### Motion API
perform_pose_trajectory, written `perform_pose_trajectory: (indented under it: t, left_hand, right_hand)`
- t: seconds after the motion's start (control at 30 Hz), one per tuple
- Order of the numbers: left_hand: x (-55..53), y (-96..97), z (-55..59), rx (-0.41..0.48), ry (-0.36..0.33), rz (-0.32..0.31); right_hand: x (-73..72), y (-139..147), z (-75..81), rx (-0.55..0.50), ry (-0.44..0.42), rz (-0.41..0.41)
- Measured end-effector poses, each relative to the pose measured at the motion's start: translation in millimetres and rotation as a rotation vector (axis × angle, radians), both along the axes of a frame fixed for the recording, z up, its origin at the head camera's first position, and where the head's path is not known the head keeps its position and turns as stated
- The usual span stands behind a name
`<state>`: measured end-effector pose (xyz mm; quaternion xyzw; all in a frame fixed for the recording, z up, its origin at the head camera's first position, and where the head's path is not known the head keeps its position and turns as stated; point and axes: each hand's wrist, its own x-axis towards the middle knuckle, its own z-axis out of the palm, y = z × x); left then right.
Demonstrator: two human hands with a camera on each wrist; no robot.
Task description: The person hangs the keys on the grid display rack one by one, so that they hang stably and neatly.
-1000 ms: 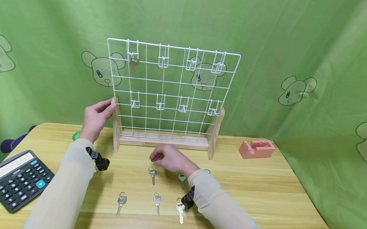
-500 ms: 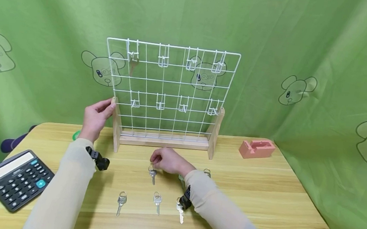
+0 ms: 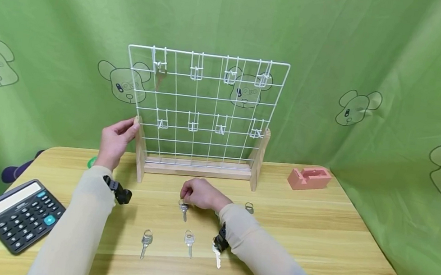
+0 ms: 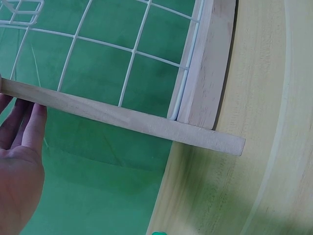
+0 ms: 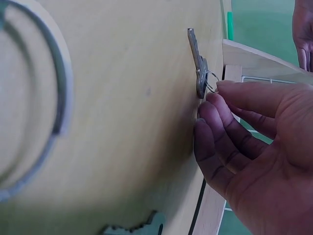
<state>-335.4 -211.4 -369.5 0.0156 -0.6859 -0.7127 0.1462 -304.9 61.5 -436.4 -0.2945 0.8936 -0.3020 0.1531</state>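
My left hand [image 3: 114,142] grips the top of the left wooden upright [image 3: 139,155] of a white wire grid rack [image 3: 197,170]. In the left wrist view its fingers [image 4: 33,129] lie behind that upright. Low over the table, my right hand [image 3: 205,194] pinches the ring of a silver key [image 3: 184,212] between thumb and fingertips. The right wrist view shows this key [image 5: 199,66] with its blade pointing away from the hand. Another key [image 3: 160,76] hangs from the rack's top left hook.
Three keys lie in a front row: left [image 3: 146,240], middle [image 3: 189,240], right [image 3: 217,256], the last partly behind the wrist camera. Another key [image 3: 249,209] lies right of my hand. A calculator [image 3: 22,217] stands left, a pink tape dispenser [image 3: 309,179] at back right.
My right hand has lowered slightly to the key in front of the rack and now pinches its ring. The left hand has stayed on the upright.
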Motion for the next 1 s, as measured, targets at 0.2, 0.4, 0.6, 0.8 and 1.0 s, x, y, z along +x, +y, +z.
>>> perform_pose_trajectory:
  t: [0.2,0.4,0.6,0.8,1.0]
  left_hand:
    - [1.1,0.8,1.7,-0.012,-0.005,0.002]
    - [1.7,0.3,1.9,-0.008,-0.016,-0.011]
    - [0.5,0.3,1.4,0.006,-0.007,-0.017]
    - [0.4,-0.1,1.0,0.001,-0.003,-0.015]
    - [0.3,-0.3,0.5,-0.006,-0.006,-0.012]
  right_hand:
    - [-0.4,-0.5,-1.2,0.005,0.01,-0.005]
    - [-0.7,-1.3,-2.5,0.011,0.01,0.013]
    - [-1.5,-1.9,-3.3,0.032,0.05,0.023]
    - [-0.6,-0.6,-3.1,0.042,0.064,0.018]
    - [1.6,1.5,0.3,0.03,0.054,0.015]
